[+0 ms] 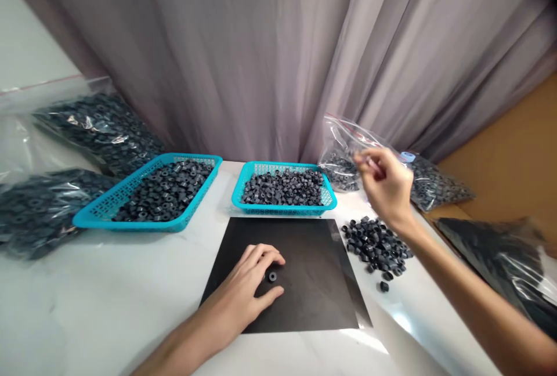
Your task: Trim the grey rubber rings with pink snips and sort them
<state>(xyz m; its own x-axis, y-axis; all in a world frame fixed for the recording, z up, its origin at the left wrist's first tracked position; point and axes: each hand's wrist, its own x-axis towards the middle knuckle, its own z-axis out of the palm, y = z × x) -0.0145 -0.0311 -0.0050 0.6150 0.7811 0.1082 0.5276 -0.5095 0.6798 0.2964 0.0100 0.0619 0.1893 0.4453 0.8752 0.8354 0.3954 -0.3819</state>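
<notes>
My left hand (pixel 255 280) rests on a black mat (pixel 313 283), its thumb and fingers spread. Between thumb and forefinger lies a small black ring-shaped piece (pixel 272 277), apart from the fingertips. Part of another dark piece shows beside it, half hidden by the fingers. My right hand (pixel 385 181) is raised at the right with its fingers curled together in front of a clear zip bag (pixel 342 161) of dark pieces. Blur hides what those fingers hold, if anything. Below it, a loose pile of black cylindrical pieces (pixel 376 245) sits beside the mat.
Behind the mat stands a blue basket (pixel 285 210) of small black pieces, with another blue basket (pixel 174 225) to its left. Filled clear bags (pixel 100 126) lie at far left, and another bag (pixel 439 184) at right. A grey curtain (pixel 239 57) hangs behind the white table (pixel 108 289).
</notes>
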